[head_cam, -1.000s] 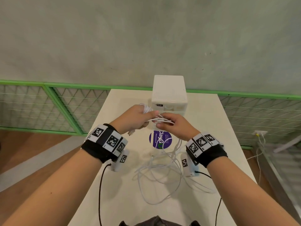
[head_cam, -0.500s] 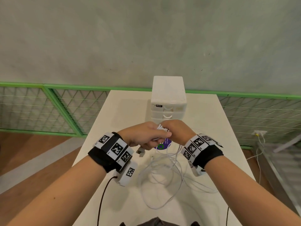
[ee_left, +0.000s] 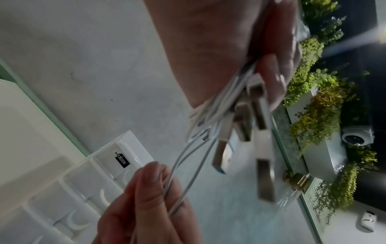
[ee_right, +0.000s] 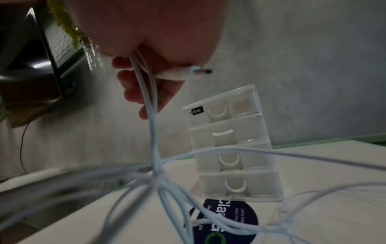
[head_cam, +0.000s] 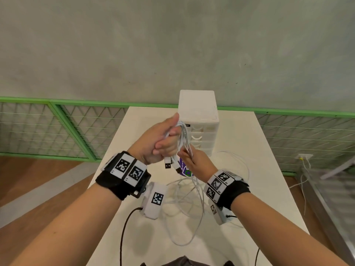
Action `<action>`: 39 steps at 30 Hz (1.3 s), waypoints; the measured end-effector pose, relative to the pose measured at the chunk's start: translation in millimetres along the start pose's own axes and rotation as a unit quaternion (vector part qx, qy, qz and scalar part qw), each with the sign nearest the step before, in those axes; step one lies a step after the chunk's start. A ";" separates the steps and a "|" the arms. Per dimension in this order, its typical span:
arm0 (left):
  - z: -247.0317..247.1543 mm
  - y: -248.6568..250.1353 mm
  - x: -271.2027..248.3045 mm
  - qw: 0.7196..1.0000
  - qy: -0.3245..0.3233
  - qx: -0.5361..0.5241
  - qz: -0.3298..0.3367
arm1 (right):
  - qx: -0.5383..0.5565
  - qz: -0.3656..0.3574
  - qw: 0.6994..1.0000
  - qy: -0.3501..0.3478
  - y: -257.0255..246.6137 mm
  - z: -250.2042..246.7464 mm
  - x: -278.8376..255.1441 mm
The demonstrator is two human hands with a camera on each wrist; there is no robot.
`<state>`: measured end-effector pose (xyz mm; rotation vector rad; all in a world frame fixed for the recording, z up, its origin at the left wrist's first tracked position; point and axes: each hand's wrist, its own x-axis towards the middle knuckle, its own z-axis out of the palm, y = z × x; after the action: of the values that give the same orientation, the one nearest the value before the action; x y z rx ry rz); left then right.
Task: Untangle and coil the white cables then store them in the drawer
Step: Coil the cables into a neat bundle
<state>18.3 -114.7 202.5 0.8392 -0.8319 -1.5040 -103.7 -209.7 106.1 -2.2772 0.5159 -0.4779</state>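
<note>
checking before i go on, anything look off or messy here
Yes: the white cables hanging below the right hand remain a knotted tangle sprawling over the table. The left hand grips only the plug ends. The drawer unit looks shut and upright.
</note>
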 end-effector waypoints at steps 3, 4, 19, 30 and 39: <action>3.6 -1.7 0.2 0.999 0.036 -0.012 0.018 | -0.003 0.008 1.000 -0.008 0.6 5.0 -1.8; 5.7 -4.4 1.1 0.999 0.039 -0.016 0.026 | -0.003 0.013 1.000 -0.017 -0.1 6.3 -0.8; -24.9 4.0 34.0 0.913 0.310 0.017 0.266 | -0.027 -0.031 0.995 -0.090 -27.7 32.9 -14.7; -52.8 -33.6 21.1 0.774 0.221 0.589 -0.079 | -0.104 -0.092 0.988 -0.072 -20.8 -22.7 7.3; -31.3 -27.9 20.7 0.873 0.078 0.452 -0.163 | -0.107 -0.061 0.992 -0.031 -9.2 -46.7 12.2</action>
<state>30.4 -134.4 161.9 1.8431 -1.3440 -1.2603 -113.7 -237.0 145.8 -2.5328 0.4147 -0.4279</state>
